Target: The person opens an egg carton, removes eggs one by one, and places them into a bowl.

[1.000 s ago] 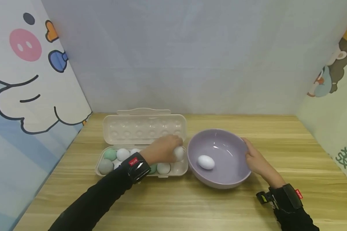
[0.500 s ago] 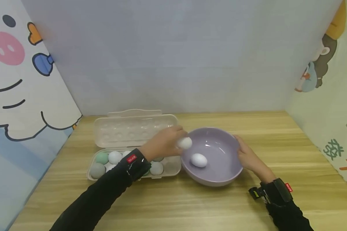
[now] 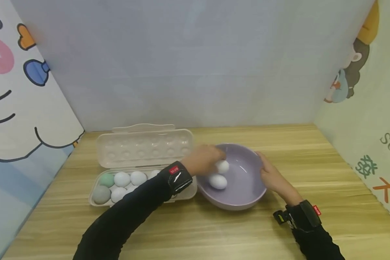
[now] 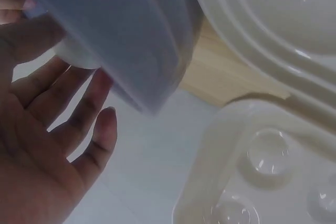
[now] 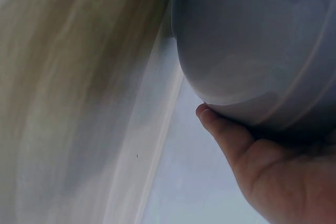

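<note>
My left hand [image 3: 204,159] is over the left side of the purple bowl [image 3: 245,189], blurred by motion. It holds a white egg [image 3: 222,167], which also shows as a pale egg [image 4: 76,56] between thumb and fingers in the left wrist view, partly behind the bowl's rim. Just below it, a second white egg [image 3: 218,181] lies in the bowl. My right hand [image 3: 276,178] grips the bowl's right rim; in the right wrist view one finger [image 5: 226,132] presses against the outer wall. The open egg carton [image 3: 189,194] stands left of the bowl, partly covered by my left forearm.
Several white eggs, a green egg [image 3: 107,180] and a grey egg [image 3: 102,195] sit in the carton. Its raised lid [image 3: 144,148] leans toward the back wall [image 3: 195,72]. Wooden tabletop [image 3: 221,234] extends in front of the bowl.
My left hand has lifted a white egg out of the carton's right end and carried it right, into the bowl. My right hand has stayed on the rim. The head view has shifted rightward.
</note>
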### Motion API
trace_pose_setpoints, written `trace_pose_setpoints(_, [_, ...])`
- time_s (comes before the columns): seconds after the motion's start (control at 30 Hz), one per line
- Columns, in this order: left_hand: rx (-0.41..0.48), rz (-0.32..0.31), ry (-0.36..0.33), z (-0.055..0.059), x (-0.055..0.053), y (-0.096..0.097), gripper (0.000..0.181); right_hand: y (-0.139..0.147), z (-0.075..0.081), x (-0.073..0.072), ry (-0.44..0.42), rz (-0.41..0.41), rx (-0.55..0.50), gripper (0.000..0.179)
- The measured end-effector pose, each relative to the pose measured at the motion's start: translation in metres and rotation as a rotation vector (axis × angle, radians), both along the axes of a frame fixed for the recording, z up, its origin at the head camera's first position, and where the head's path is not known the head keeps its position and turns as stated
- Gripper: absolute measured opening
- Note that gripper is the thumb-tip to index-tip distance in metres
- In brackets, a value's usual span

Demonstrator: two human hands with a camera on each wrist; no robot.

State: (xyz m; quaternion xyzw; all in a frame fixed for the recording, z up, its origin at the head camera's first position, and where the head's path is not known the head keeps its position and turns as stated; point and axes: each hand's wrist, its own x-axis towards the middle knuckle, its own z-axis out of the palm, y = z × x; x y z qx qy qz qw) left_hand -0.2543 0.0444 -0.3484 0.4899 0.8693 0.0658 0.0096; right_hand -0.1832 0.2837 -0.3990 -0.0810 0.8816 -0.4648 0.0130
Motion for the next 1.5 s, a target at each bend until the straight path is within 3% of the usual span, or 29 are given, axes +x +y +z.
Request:
trace_pose_setpoints(0.1, [-0.048, -0.011, 0.018, -0.003, 0.000, 0.004, 0.026, -0.001, -0.001, 0.000, -0.009, -0.001, -0.004, 0.058])
trace_pose_setpoints(0.43, [-0.123, -0.008, -0.029, -0.013, 0.002, 0.011, 0.026, 0.001, -0.001, 0.000, 0.005, -0.008, 0.052, 0.057])
trace_pose_setpoints(0.67, [-0.166, 0.071, -0.083, -0.019, 0.005, 0.005, 0.029, -0.006, 0.002, 0.000, -0.009, -0.003, 0.057, 0.057])
trace_pose_setpoints(0.83, [-0.119, 0.016, -0.047, -0.009, 0.007, -0.003, 0.030, -0.006, 0.000, 0.001, -0.010, -0.001, 0.063, 0.058])
trace_pose_setpoints(0.93, [-0.042, 0.000, -0.023, 0.007, 0.011, -0.018, 0.028, -0.004, 0.000, 0.001, -0.025, 0.002, 0.057, 0.059])
trace_pose_setpoints(1.03, [0.033, 0.023, 0.005, 0.022, 0.015, -0.040, 0.027, -0.001, 0.001, 0.002, -0.033, 0.002, 0.055, 0.058])
trace_pose_setpoints(1.17, [0.063, 0.079, 0.010, 0.029, 0.018, -0.076, 0.030, 0.000, 0.003, 0.002, -0.036, -0.002, 0.056, 0.058])
trace_pose_setpoints(1.3, [0.026, 0.121, -0.050, 0.021, 0.019, -0.106, 0.033, 0.000, 0.005, 0.002, -0.030, 0.000, 0.056, 0.057])
trace_pose_setpoints(1.5, [0.027, 0.091, -0.134, -0.003, 0.018, -0.127, 0.028, -0.004, 0.006, 0.003, -0.020, 0.016, 0.056, 0.055])
